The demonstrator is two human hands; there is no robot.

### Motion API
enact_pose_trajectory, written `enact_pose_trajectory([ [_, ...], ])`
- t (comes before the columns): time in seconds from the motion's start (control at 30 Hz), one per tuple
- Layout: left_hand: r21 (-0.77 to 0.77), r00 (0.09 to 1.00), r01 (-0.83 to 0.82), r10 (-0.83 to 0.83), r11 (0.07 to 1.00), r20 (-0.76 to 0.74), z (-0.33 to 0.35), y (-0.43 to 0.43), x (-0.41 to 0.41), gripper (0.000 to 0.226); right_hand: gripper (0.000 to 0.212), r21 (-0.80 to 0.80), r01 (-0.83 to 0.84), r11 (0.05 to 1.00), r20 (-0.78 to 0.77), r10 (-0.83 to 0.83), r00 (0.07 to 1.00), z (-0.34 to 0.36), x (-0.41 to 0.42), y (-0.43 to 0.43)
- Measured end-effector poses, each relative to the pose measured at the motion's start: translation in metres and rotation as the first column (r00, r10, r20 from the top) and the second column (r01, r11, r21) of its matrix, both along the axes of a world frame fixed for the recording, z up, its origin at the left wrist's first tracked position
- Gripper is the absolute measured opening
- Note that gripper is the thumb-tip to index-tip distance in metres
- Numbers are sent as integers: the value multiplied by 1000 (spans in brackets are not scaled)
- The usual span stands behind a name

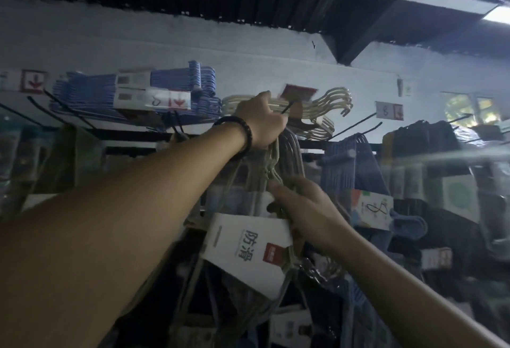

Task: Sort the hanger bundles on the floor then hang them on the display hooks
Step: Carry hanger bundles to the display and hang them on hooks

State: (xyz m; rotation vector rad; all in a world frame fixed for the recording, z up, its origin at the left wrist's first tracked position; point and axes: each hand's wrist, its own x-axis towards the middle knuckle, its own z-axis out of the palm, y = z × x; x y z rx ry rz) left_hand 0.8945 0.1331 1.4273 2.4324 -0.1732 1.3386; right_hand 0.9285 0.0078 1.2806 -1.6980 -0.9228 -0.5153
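Hanging is under way: left hand grips the hook ends of a grey hanger bundle at a display hook, right hand clasps its labelled middle. Other bundles already hang nearby; floor is out of view.

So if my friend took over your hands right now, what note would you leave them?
Left hand: raised, gripping the hook ends of the grey hanger bundle right at a black display hook.
Right hand: lower, steadying the same bundle above its white label.
Done: blue bundles and cream bundles already sit up top.
Left: slip this bundle onto the hook and let go. The floor is out of view.
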Motion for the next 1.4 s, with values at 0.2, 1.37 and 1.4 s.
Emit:
enact_pose_trajectory([
  [0.2, -144, 991, 116, -105, 983, 77, -56, -3, -15, 71, 18, -88, 299, 950, 212, -275, 938, -44, -27, -2],
  [1.37, -705, 657, 255, -654, 661, -376, -482, -296, 120, 14, 16, -111, 568, 816, -369, -564, 738, -385, 111, -395],
  [1.4, -683, 663, 288, -654, 672, -364, -473, -298, 132, 18, 19, -101, 582, 807, -354, -576, 737, -377, 119, -397],
])
